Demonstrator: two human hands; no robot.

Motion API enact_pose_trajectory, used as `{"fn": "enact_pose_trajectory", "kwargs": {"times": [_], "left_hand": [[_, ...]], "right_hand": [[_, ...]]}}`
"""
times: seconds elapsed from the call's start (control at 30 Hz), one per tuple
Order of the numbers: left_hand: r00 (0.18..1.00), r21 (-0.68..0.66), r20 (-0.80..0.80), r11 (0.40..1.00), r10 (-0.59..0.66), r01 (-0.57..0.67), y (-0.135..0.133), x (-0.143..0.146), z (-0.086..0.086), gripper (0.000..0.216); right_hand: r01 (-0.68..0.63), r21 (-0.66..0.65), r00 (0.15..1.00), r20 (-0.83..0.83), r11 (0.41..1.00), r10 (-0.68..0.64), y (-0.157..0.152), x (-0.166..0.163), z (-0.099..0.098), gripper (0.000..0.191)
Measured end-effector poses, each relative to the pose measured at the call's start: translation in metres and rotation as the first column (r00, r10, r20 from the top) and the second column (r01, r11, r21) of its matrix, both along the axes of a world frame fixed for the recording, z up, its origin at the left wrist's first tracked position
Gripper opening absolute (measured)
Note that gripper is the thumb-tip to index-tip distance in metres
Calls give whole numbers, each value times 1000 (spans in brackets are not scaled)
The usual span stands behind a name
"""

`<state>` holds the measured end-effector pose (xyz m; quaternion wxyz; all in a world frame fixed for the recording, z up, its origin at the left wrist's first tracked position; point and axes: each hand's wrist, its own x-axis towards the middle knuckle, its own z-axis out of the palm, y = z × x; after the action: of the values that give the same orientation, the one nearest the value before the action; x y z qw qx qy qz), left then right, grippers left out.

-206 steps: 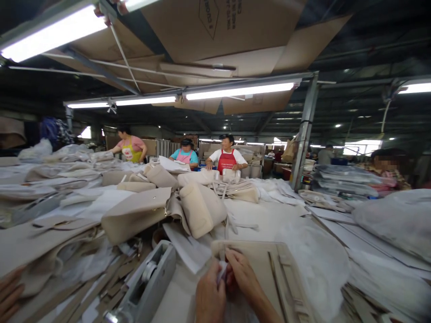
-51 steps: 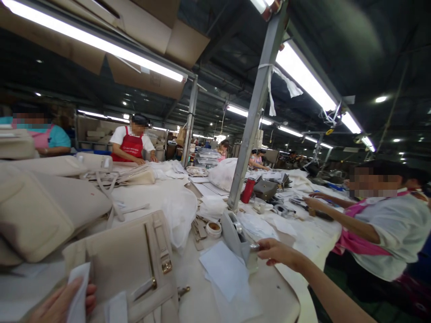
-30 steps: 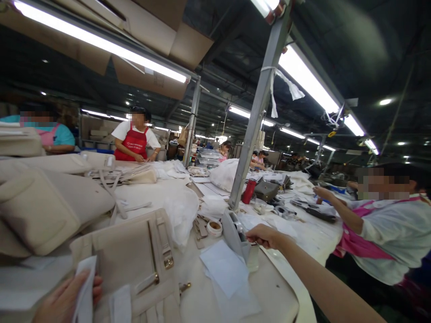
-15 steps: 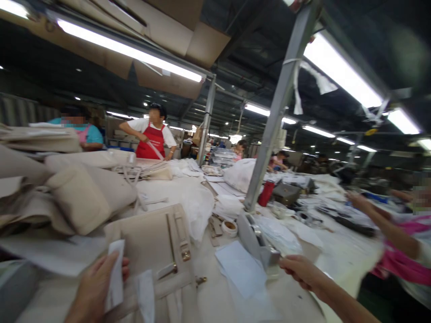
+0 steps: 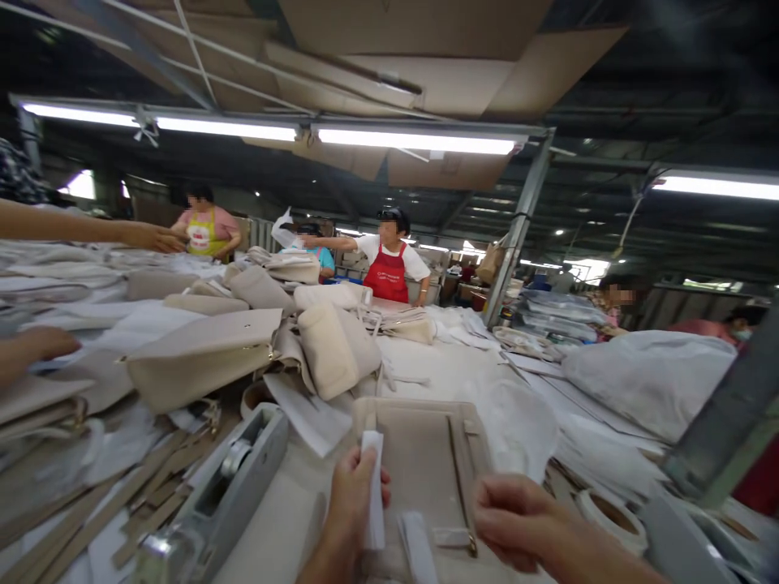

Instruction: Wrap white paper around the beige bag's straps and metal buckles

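A flat beige bag (image 5: 419, 450) with straps and metal hardware lies in front of me on the table. My left hand (image 5: 350, 507) pinches a folded white paper strip (image 5: 372, 487) upright over the bag's near left corner. A second white strip (image 5: 417, 545) lies on the bag between my hands. My right hand (image 5: 517, 523) hovers over the bag's near right corner, its fingers curled shut; I see nothing between them.
A grey tape dispenser (image 5: 240, 478) sits to my left among loose beige strips. A tape roll (image 5: 612, 513) and a blurred metal post (image 5: 721, 434) are on my right. Stuffed beige bags (image 5: 332, 345) are piled behind. Across the table stands a person in a red apron (image 5: 389, 272). Another person's arm (image 5: 91, 231) reaches in from the left.
My view swung back left from the right-hand dispenser. My right hand left that dispenser and returned to the bag. My left hand kept the paper strip throughout.
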<state>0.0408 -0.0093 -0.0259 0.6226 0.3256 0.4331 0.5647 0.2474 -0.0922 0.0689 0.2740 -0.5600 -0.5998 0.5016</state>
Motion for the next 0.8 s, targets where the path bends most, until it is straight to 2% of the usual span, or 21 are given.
{"fn": "enact_pose_trajectory", "kwargs": {"times": [0.07,0.1,0.2,0.3,0.4,0.53,0.8], "left_hand": [[1000,0,-15,1000,-5,5,0,0,-1,52],[1000,-2,-22,1000,-7,7,0,0,-2,53],[999,-10,-22,1000,-23,23,3,1,-3,57],[999,-9,-23,999,-38,38,6,1,-4,61],[999,-8,-14,999,-40,39,6,2,-4,63],[999,-11,21,999,-46,47,3,2,-1,64],[1000,-19,-7,1000,4,-4,4,0,-1,69]], "right_hand": [[-145,2,979,-146,989,144,34,-44,12,29],[-191,8,968,-163,982,189,51,-62,15,27],[-216,-2,976,-24,976,216,95,-92,11,23],[-173,5,973,156,985,170,119,-94,-2,17],[-144,36,967,218,989,132,128,-91,-13,16],[-110,51,969,227,993,96,130,-92,-18,21],[-100,-87,993,59,991,106,123,-88,-23,24]]}}
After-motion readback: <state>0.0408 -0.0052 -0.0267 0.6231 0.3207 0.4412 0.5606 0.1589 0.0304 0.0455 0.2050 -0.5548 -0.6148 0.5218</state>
